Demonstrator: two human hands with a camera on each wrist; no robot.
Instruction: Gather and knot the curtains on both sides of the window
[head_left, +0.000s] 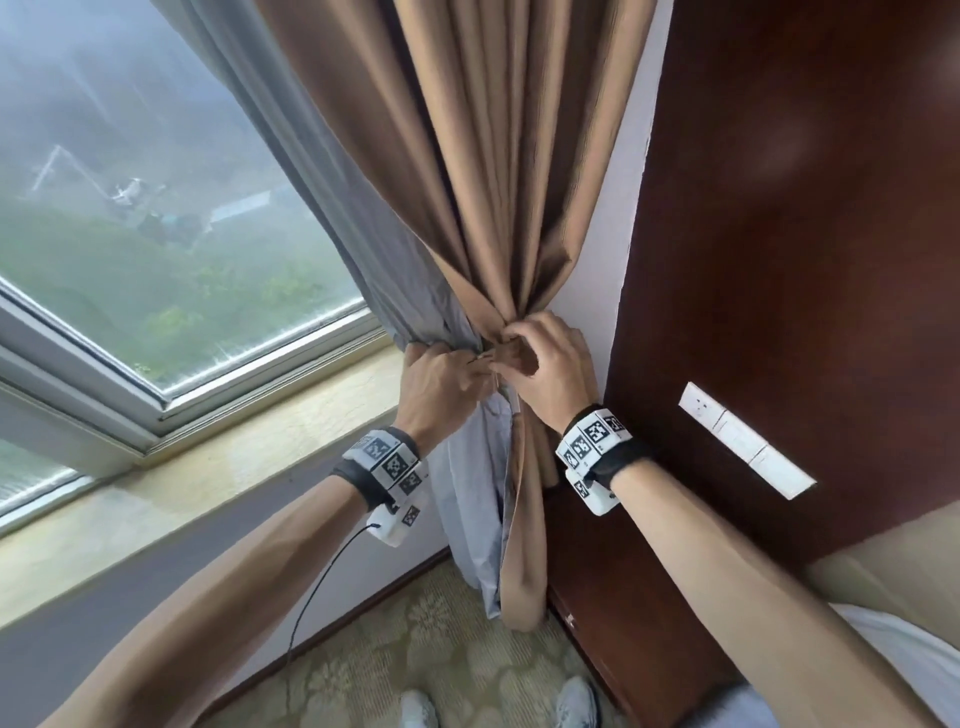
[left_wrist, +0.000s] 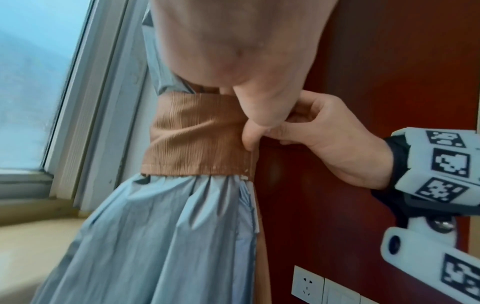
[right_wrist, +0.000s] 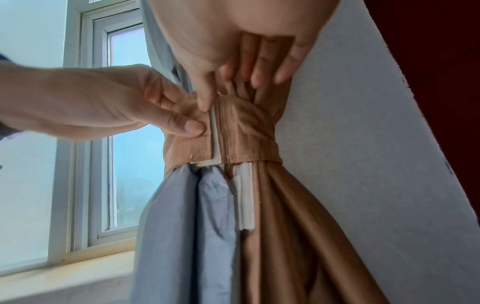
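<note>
A brown curtain (head_left: 498, 156) with a grey lining (head_left: 363, 218) hangs beside the window, bunched into one bundle at sill height. A brown ribbed tie-back band (right_wrist: 246, 131) wraps round the bundle, and a white strip (right_wrist: 214, 133) shows at its overlapping ends. My left hand (head_left: 467, 364) pinches the band's left end, thumb (right_wrist: 189, 127) pressed on it. My right hand (head_left: 519, 343) grips the band's right end, fingers (right_wrist: 259, 67) lying on the folds just above. Below the band the lining (left_wrist: 168, 236) and brown cloth (right_wrist: 285, 226) hang loose.
The window (head_left: 130, 208) and its stone sill (head_left: 234, 457) lie to the left. A white wall strip (head_left: 608, 260) and a dark wood panel (head_left: 779, 234) with a switch plate (head_left: 743, 441) stand right of the curtain. Patterned carpet (head_left: 415, 649) and my shoes (head_left: 576, 701) are below.
</note>
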